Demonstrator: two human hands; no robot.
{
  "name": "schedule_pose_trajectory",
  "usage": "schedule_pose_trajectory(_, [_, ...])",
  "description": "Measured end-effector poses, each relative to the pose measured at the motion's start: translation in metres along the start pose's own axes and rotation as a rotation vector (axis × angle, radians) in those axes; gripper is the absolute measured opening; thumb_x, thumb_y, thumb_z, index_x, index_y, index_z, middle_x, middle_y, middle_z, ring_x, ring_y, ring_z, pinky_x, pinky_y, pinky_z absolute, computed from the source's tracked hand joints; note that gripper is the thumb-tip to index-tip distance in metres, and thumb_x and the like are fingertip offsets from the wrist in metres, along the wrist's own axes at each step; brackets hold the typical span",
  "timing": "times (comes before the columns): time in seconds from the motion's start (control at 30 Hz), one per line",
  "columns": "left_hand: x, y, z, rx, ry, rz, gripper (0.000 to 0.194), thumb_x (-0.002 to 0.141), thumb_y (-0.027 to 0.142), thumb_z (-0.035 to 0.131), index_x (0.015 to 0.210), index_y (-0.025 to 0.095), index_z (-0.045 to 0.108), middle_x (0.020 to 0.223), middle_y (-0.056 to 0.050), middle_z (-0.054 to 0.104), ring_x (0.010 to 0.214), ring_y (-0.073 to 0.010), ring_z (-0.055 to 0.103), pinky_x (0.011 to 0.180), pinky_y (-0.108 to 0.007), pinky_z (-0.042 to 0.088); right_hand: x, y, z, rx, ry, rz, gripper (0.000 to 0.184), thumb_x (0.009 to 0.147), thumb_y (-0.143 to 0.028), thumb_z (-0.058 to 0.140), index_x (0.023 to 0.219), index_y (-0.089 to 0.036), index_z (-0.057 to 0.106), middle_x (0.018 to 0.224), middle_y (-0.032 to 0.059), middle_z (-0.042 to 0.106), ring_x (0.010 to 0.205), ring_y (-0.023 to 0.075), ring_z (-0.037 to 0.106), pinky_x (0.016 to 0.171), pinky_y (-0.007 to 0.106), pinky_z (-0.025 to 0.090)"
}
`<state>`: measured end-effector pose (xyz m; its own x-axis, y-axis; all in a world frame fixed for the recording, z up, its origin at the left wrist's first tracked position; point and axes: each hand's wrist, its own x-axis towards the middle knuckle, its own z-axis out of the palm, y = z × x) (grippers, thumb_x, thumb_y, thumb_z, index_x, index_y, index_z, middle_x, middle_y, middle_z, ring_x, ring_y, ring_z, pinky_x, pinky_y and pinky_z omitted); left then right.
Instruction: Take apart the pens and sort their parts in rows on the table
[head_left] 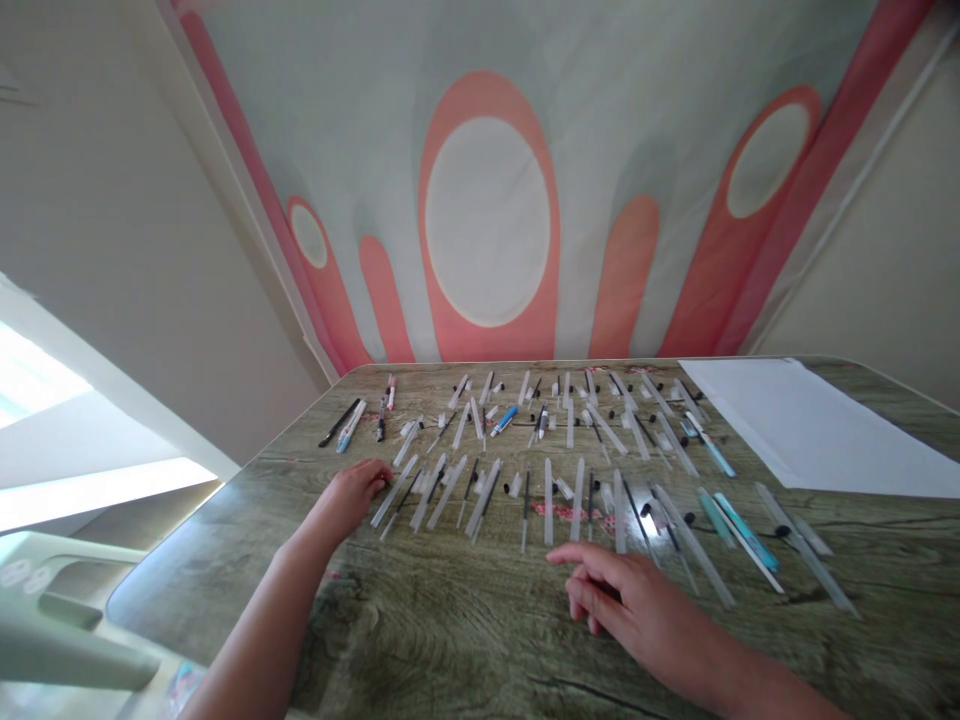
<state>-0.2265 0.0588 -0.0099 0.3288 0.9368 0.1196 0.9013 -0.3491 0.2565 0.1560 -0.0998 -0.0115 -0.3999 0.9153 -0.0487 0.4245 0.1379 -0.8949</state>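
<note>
My left hand (358,494) rests at the left end of the front row of pen parts, its fingers loosely bent and apart, with no held thing visible. Beside its fingertips lies a clear pen barrel (394,490). My right hand (628,598) is in front of the row, index finger stretched out and the other fingers curled, with nothing in it. Just beyond that fingertip are a thin refill (526,510) and another clear barrel (548,502). Several more barrels, refills and small black caps lie in roughly parallel rows across the wood-patterned table (435,620).
Whole pens (351,426) lie at the back left. A blue pen (504,420) is among the middle parts, and turquoise pen pieces (746,532) are at the right. White paper (817,430) covers the back right corner. A pale green stool (67,610) stands left of the table.
</note>
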Motion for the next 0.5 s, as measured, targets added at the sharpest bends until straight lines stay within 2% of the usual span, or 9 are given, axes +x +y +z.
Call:
schedule_pose_trajectory(0.23, [0.0004, 0.0031, -0.0034, -0.013, -0.039, 0.003, 0.018, 0.077, 0.023, 0.043, 0.086, 0.02, 0.059, 0.085, -0.003, 0.062, 0.08, -0.0182, 0.056, 0.075, -0.027, 0.04, 0.0011, 0.0006, 0.0004, -0.003, 0.003, 0.005, 0.028, 0.091, -0.032, 0.041, 0.112, -0.022, 0.056, 0.074, 0.0003, 0.065, 0.06, 0.0118, 0.06, 0.059, 0.022, 0.045])
schedule_pose_trajectory(0.4, [0.0011, 0.0026, -0.0033, -0.006, -0.031, -0.015, 0.021, 0.076, 0.025, 0.045, 0.09, 0.022, 0.06, 0.081, -0.002, 0.062, 0.073, -0.0172, 0.056, 0.07, -0.026, 0.039, 0.0013, -0.0002, -0.0002, -0.008, -0.002, -0.004, 0.027, 0.091, -0.032, 0.041, 0.112, -0.022, 0.056, 0.074, 0.0002, 0.065, 0.06, 0.0114, 0.059, 0.06, 0.022, 0.045])
schedule_pose_trajectory(0.5, [0.0018, 0.0002, -0.002, 0.006, -0.015, -0.005, 0.019, 0.075, 0.024, 0.046, 0.087, 0.021, 0.061, 0.084, -0.002, 0.063, 0.078, -0.0182, 0.057, 0.072, -0.026, 0.039, 0.0011, -0.0016, -0.0007, -0.006, -0.002, 0.0, 0.028, 0.091, -0.031, 0.041, 0.113, -0.022, 0.056, 0.074, 0.0, 0.065, 0.06, 0.0114, 0.059, 0.059, 0.022, 0.045])
